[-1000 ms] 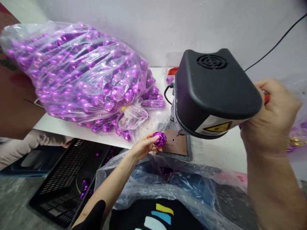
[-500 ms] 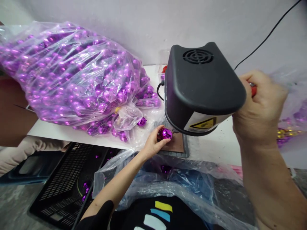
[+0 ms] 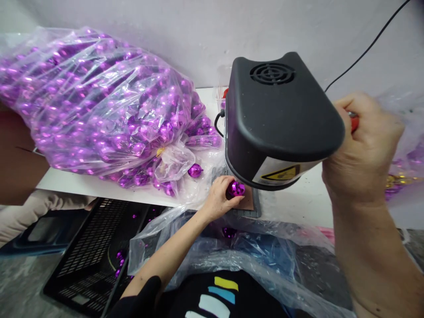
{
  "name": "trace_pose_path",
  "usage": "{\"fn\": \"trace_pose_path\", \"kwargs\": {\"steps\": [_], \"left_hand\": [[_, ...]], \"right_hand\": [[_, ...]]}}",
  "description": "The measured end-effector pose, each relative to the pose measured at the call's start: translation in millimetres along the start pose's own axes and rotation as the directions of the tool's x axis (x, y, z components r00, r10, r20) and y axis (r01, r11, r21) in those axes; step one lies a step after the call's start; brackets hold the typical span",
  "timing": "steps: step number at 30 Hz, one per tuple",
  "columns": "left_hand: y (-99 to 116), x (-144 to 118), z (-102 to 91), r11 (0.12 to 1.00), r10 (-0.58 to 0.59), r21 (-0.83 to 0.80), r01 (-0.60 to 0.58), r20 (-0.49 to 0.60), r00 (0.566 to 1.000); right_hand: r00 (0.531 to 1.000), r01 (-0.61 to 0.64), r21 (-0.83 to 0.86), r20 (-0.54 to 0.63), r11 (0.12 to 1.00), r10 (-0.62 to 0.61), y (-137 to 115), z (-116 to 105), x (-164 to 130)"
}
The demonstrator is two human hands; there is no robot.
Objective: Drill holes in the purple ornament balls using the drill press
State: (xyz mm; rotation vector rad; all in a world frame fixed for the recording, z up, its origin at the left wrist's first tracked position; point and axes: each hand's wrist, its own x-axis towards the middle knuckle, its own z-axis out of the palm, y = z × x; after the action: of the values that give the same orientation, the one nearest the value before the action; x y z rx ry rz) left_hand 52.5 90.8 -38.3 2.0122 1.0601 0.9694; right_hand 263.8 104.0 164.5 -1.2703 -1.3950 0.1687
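Head view: left hand (image 3: 220,198) closed around a purple bauble (image 3: 236,188), pinched between thumb and fingertips, held on the brown base plate (image 3: 249,203) directly beneath the black machine head (image 3: 281,119), near its left edge. Forearm stretched far and rightward from the near left, wrist low over the white table (image 3: 99,185). Right hand (image 3: 362,150) fisted on a red-tipped lever (image 3: 353,121) at the machine's right, raised, knuckles toward the camera. Loose bauble (image 3: 195,170) just left, beside the big bag of baubles (image 3: 99,110).

Probably a small workshop: benchtop machine (image 3: 281,119), bulk bag of purple baubles (image 3: 99,110), crate (image 3: 89,251).
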Motion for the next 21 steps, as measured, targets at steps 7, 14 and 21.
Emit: {"fn": "trace_pose_path", "kwargs": {"steps": [7,14,21], "left_hand": [[-2,-4,10.2,1.0,-0.012,-0.015,0.011,-0.063,0.998],[-6,-5,10.7,0.999,-0.011,-0.033,0.009,-0.057,0.998],[-3,-7,9.9,0.997,-0.041,-0.07,0.04,-0.017,0.999]], "right_hand": [[1.0,0.002,-0.03,0.015,1.0,-0.002,2,-3,0],[1.0,0.009,-0.062,-0.01,0.998,-0.009,2,-5,-5],[0.979,0.137,-0.334,-0.1,0.932,-0.179,-2,-19,-47]]}}
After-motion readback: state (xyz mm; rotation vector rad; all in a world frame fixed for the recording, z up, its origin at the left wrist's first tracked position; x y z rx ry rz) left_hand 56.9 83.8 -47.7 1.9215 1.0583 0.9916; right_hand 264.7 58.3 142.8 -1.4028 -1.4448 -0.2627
